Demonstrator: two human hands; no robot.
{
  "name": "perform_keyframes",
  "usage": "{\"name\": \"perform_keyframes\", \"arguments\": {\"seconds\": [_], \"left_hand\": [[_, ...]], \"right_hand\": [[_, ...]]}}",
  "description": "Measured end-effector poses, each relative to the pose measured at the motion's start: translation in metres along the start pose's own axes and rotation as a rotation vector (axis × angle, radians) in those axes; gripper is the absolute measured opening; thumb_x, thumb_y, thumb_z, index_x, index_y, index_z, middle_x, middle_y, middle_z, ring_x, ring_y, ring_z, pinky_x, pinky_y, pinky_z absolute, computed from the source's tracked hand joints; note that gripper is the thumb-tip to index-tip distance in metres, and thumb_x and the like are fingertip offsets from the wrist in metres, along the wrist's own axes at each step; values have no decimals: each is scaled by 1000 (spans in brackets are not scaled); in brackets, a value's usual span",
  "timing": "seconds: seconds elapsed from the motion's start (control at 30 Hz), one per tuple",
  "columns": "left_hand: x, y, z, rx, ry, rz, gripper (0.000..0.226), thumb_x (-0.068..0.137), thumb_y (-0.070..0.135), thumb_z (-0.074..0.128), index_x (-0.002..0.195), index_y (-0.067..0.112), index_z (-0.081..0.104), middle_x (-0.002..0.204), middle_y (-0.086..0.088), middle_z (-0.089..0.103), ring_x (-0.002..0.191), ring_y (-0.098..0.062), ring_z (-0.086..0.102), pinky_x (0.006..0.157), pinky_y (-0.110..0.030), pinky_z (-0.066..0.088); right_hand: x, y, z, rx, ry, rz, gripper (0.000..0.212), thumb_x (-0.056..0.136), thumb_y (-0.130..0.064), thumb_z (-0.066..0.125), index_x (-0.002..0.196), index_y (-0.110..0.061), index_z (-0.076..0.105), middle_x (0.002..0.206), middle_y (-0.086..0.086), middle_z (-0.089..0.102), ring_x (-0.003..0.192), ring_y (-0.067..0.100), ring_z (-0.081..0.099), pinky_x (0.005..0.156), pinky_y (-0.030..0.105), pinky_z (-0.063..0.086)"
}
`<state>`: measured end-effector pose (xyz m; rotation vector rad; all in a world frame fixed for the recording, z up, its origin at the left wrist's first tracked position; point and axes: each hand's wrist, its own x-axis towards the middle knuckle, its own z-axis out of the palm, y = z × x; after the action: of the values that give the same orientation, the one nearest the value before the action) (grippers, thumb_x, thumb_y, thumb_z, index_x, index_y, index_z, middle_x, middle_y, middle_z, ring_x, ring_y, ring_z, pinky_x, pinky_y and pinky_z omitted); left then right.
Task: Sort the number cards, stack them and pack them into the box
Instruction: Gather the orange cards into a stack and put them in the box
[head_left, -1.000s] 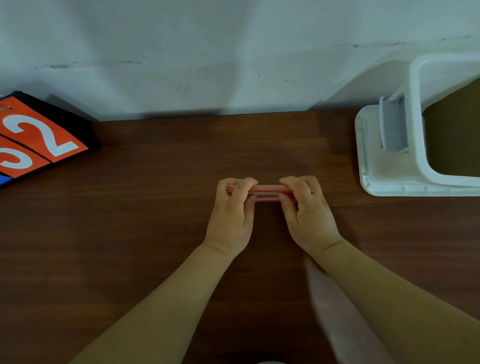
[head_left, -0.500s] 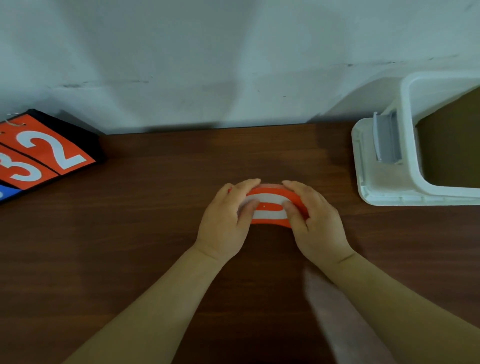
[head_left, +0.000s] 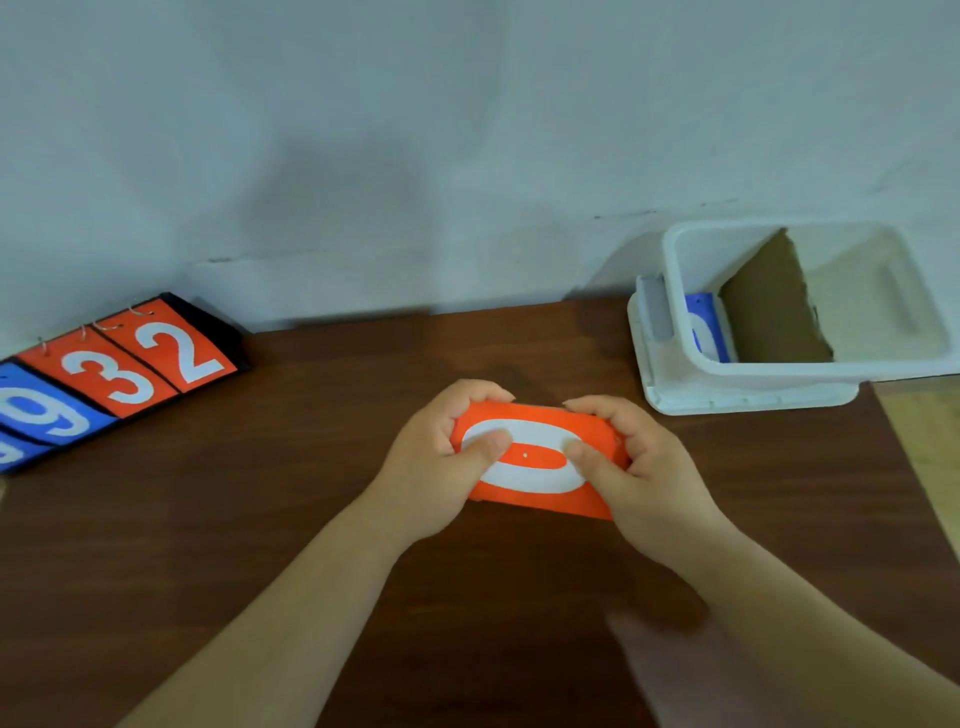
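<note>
Orange number cards (head_left: 540, 486), white 0 uppermost, over the middle of the brown table (head_left: 208, 545), gripped at both ends. Left hand (head_left: 426, 467) curled round the left end, thumb pressed on the face. Right hand (head_left: 654, 478) curled likewise round the right end. Farther right, by the wall, white box (head_left: 810, 370) holding a blue card (head_left: 704, 332) beside a cardboard divider (head_left: 769, 312). Far left, flip scoreboard (head_left: 130, 364) with orange 3 and 2, blue 9.

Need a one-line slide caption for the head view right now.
Left hand and right hand hold orange zero card over the table, white box nearby.
</note>
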<state>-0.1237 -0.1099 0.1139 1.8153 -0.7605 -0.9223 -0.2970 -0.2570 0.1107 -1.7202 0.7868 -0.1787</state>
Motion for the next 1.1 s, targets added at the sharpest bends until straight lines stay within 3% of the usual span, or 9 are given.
{"name": "perform_keyframes", "arguments": {"seconds": [0.1, 0.27, 0.37, 0.5, 0.67, 0.77, 0.93, 1.03, 1.1], "left_hand": [[-10, 25, 15, 53, -25, 41, 16, 98, 27, 66, 103, 42, 65, 104, 27, 62, 98, 1, 65, 67, -17, 54], [-12, 64, 47, 104, -53, 146, 19, 97, 23, 68, 94, 42, 69, 95, 25, 64, 86, -6, 66, 61, -20, 52], [-8, 89, 65, 166, -117, 205, 18, 95, 21, 70, 94, 39, 69, 94, 20, 67, 82, -5, 66, 67, -16, 49], [6, 120, 90, 238, -248, 213, 16, 93, 20, 72, 94, 36, 70, 94, 16, 69, 80, -3, 65, 69, -18, 50], [31, 163, 126, 311, -348, 222, 17, 94, 22, 72, 91, 39, 70, 93, 23, 69, 86, -1, 69, 69, -16, 53], [49, 184, 146, 328, -377, 223, 15, 94, 22, 72, 97, 37, 70, 99, 16, 70, 91, -3, 70, 72, -20, 57], [85, 186, 180, 214, -147, 252, 31, 94, 18, 70, 113, 41, 66, 107, 20, 66, 93, 2, 66, 77, -15, 51], [102, 159, 191, 346, 77, 180, 40, 95, 25, 67, 132, 38, 58, 116, 16, 55, 99, 0, 59, 84, -20, 46], [108, 133, 193, 462, 123, 96, 46, 95, 28, 66, 139, 37, 54, 128, 6, 48, 112, -10, 55, 97, -28, 45]], "right_hand": [[-21, -6, -20, 57, 60, -42, 27, 93, -36, 69, 116, -48, 60, 108, -31, 61, 99, -9, 62, 67, 11, 52], [-49, -10, -70, 35, 75, -74, 27, 90, -37, 73, 112, -49, 61, 111, -30, 62, 101, -5, 63, 75, 18, 57], [-58, -14, -112, 78, 3, -92, 16, 92, -18, 73, 92, -34, 72, 100, -10, 73, 94, 10, 71, 75, 25, 57], [-60, -20, -168, -26, -177, -92, 23, 90, -4, 71, 82, -25, 77, 87, 1, 75, 82, 10, 70, 72, 23, 53], [-56, -17, -224, -99, -243, -66, 19, 88, -1, 73, 88, -18, 81, 90, 4, 78, 85, 15, 72, 75, 21, 55], [-55, -13, -249, -92, -241, -55, 18, 90, -3, 72, 96, -17, 81, 94, -1, 79, 90, 11, 74, 75, 20, 55], [-41, 3, -280, -10, -16, -37, 21, 89, -3, 72, 98, -20, 82, 90, 1, 79, 88, 17, 75, 79, 33, 61], [-22, 21, -302, -73, 198, 22, 25, 88, -8, 73, 94, -30, 81, 91, -8, 79, 87, 12, 74, 89, 35, 60], [-6, 30, -314, -123, 323, 55, 22, 88, -14, 73, 96, -34, 79, 97, -15, 76, 88, 5, 72, 91, 32, 59]]}}
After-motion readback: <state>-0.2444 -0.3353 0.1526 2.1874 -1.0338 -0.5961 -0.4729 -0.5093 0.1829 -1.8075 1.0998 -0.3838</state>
